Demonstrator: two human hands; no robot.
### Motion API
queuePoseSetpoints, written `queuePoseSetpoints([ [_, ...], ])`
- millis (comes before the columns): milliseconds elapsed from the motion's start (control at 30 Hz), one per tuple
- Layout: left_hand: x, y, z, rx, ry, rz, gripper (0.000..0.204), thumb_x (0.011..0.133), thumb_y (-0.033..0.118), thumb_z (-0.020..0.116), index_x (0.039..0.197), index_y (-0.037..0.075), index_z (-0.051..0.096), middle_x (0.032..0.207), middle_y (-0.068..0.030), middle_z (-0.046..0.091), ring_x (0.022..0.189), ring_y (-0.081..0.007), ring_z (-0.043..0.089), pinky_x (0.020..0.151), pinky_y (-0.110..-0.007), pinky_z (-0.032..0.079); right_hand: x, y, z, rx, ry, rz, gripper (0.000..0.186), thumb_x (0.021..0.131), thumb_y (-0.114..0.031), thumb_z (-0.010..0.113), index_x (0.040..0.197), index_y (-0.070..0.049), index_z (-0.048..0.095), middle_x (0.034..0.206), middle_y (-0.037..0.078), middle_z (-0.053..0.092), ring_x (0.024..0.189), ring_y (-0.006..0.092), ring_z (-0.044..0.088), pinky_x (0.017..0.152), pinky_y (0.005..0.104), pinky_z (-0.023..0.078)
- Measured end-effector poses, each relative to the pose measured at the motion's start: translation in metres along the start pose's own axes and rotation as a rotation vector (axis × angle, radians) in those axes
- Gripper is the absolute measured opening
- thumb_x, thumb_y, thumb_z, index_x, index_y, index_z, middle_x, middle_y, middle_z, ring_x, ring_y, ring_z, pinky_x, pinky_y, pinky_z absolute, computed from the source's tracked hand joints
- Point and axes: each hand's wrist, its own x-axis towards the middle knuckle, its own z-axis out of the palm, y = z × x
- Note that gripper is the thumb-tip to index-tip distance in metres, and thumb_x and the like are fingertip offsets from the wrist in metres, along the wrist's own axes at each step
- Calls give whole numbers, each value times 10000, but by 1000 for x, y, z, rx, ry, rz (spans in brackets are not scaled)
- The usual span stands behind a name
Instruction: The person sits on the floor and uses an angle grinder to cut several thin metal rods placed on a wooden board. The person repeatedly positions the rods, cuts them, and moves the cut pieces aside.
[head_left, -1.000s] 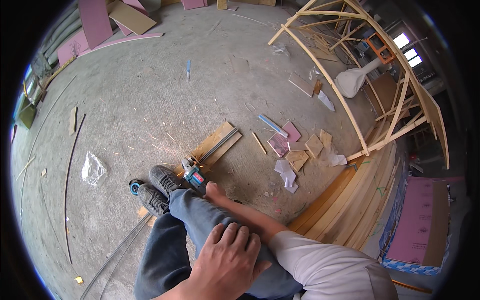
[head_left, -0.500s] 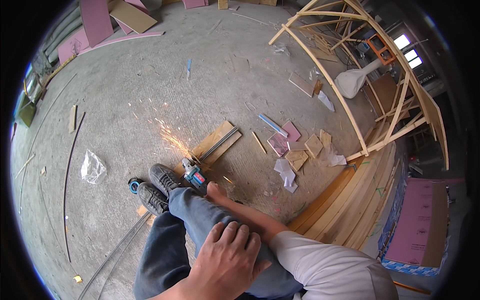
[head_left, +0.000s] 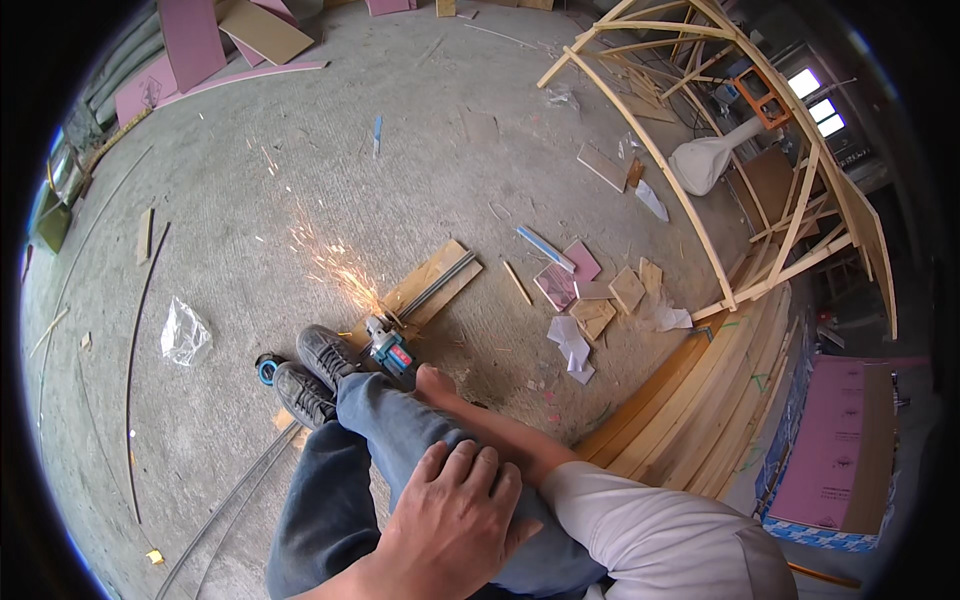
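Observation:
My right hand [head_left: 430,384] is closed round the rear of a teal angle grinder [head_left: 392,350], whose disc end meets thin metal rods [head_left: 440,284]. Orange sparks [head_left: 340,268] spray from there to the upper left. Beneath the rods lies a wooden board [head_left: 412,290] on the concrete floor. My grey shoes [head_left: 330,355] stand beside the grinder, over the middle of the rods, whose other ends [head_left: 232,500] come out at lower left. Flat on my jeans leg rests my left hand [head_left: 455,515], fingers stretched out and holding nothing. The disc's exact contact is too small to make out.
A blue and black ring-shaped thing [head_left: 268,369] sits beside my shoes. Pink and tan offcuts [head_left: 575,285] are scattered to the right, near stacked planks [head_left: 690,400] and a wooden frame [head_left: 660,150]. Clear plastic [head_left: 187,333] and a dark rod [head_left: 146,350] lie left.
The spark spray has grown denser and wider, reaching farther up. The grinder's body has shifted very slightly; my left hand stays on my leg.

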Motion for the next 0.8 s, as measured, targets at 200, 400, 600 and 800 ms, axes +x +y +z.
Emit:
queuePoseSetpoints([
  [200,0,0,-1,-6,0,-1,467,843,417,633,1044,-4,616,1080,-131,596,1068,-287,556,937,-391,417,0,-2,-4,-4,-17,9,394,733,-239,737,1013,4,602,1009,223,683,971,378,666,837,447,538],
  [400,0,-1,0,2,-11,-2,469,842,414,635,1051,-4,611,1081,-132,595,1074,-290,552,940,-391,415,5,-1,4,17,-5,-9,439,722,-267,749,1018,15,589,1003,243,678,968,394,663,826,464,537],
  [600,1,-2,0,-14,-6,5,468,833,406,647,1051,-6,606,1080,-134,593,1072,-289,552,937,-392,417,10,6,10,27,29,-48,487,701,-323,759,979,37,586,959,275,678,938,429,665,800,502,536],
  [800,1,-2,0,-15,2,2,466,835,406,646,1051,-5,606,1083,-135,593,1073,-289,554,938,-394,417,8,4,6,26,18,-32,477,702,-322,757,979,30,592,965,268,681,939,429,665,802,507,535],
])
